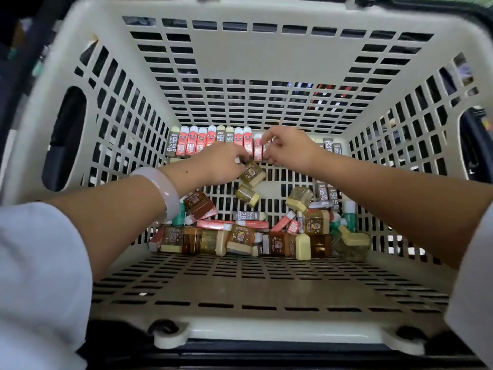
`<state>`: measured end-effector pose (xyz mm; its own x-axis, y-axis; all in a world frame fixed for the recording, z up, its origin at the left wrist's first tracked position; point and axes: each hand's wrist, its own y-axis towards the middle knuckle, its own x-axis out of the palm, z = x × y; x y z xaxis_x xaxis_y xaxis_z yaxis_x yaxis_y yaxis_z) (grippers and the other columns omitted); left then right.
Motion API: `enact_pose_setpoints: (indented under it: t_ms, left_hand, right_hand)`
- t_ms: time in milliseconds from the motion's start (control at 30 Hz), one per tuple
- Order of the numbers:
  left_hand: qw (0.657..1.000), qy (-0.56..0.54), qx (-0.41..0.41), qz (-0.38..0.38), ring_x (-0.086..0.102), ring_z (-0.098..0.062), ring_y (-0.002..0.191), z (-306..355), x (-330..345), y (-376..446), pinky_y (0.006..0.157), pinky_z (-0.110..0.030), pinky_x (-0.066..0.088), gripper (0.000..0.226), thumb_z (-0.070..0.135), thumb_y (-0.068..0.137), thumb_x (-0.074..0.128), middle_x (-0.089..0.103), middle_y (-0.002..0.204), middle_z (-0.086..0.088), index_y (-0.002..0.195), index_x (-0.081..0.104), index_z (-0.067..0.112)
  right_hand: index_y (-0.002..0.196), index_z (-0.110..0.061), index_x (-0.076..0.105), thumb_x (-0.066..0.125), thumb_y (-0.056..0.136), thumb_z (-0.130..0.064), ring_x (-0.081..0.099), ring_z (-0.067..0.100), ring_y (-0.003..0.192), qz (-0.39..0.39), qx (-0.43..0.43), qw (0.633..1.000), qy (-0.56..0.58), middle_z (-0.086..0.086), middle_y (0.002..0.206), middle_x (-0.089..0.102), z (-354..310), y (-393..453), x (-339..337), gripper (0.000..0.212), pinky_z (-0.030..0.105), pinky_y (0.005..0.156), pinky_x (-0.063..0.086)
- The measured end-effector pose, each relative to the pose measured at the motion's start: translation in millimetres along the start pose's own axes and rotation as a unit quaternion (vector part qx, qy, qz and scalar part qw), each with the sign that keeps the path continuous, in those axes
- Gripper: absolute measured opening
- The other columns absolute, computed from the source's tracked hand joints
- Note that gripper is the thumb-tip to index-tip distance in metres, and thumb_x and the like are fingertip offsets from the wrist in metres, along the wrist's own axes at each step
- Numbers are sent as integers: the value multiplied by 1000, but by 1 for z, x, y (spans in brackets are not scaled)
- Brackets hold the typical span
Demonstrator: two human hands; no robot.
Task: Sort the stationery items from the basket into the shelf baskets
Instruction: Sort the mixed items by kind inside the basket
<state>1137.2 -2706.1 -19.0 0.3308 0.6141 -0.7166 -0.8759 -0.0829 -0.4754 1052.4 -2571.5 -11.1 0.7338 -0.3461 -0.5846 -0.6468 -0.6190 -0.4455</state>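
I look down into a cream slotted basket (248,53). A row of red and grey erasers (197,141) stands upright along its far wall. My left hand (221,162) reaches to the row's lower edge, fingers curled at a red eraser (248,145); what it holds is hidden. My right hand (289,148) hovers over the row's right part, thumb and forefinger pinching a red eraser (258,149). Loose amber and yellow sharpeners (252,173) and more erasers lie in a heap (266,236) at the near side.
Dark handle openings (65,137) pierce the basket's left and right walls. More grey erasers (330,145) stand at the far right of the row. Bare slotted floor (280,180) shows between the row and the heap. A pale bangle (162,189) circles my left wrist.
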Motion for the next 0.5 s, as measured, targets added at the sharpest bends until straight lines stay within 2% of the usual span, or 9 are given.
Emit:
enact_pose_setpoints:
  t_ms: [67, 100, 167, 267, 367, 400, 500]
  left_hand:
    - [991, -134, -4, 28, 56, -16, 67, 6, -3, -2, 52, -26, 45, 24, 12, 91, 51, 58, 105, -8, 115, 50, 16]
    - [975, -218, -11, 51, 59, -17, 72, 10, -5, -4, 54, -24, 46, 23, 11, 91, 53, 59, 100, -5, 112, 47, 16]
    - [929, -357, -20, 100, 60, -14, 78, 17, -7, -6, 60, -21, 47, 26, 11, 90, 56, 62, 95, -2, 114, 47, 16]
    - [884, -445, -29, 143, 59, -11, 95, 25, -8, -6, 71, -19, 44, 26, 13, 91, 55, 64, 113, -3, 117, 51, 12]
    - [883, -442, -49, 149, 58, -16, 104, 22, -12, -5, 74, -21, 43, 28, 19, 92, 56, 62, 119, -4, 120, 53, 14]
    - [895, -417, -56, 147, 58, -16, 101, 18, -14, -5, 75, -22, 42, 31, 21, 92, 56, 63, 116, -2, 122, 52, 16]
    - [967, -216, -70, 119, 57, -13, 78, 7, -26, -6, 65, -26, 45, 34, 27, 91, 56, 60, 98, 0, 123, 50, 16]
  right_hand:
    - [112, -7, 54, 49, 93, -8, 64, 21, 80, -64, 17, 995, 78, 15, 94, 64, 0, -10, -1, 20, 29, 74, 56]
    - [115, -9, 53, 52, 93, -11, 65, 19, 83, -93, 28, 985, 146, 12, 94, 65, -1, -14, 1, 22, 25, 75, 56]
    - [120, -16, 48, 55, 91, -16, 65, 19, 89, -114, 43, 954, 272, 9, 98, 66, -5, -19, 7, 30, 27, 81, 55]
    - [126, -13, 42, 56, 91, -13, 64, 17, 79, -80, 34, 938, 337, 10, 93, 65, -9, -17, 16, 38, 24, 75, 56]
    - [102, -9, 53, 57, 90, -11, 58, 13, 66, -23, 16, 961, 276, 6, 78, 62, -10, -13, 18, 13, 19, 60, 51]
    - [91, -11, 56, 58, 89, -11, 56, 13, 66, -12, 18, 967, 256, 5, 75, 60, -9, -12, 18, 3, 19, 61, 51]
    - [73, -12, 56, 61, 85, -11, 53, 13, 67, 12, 37, 980, 194, 3, 70, 54, -2, -8, 13, 13, 28, 66, 51]
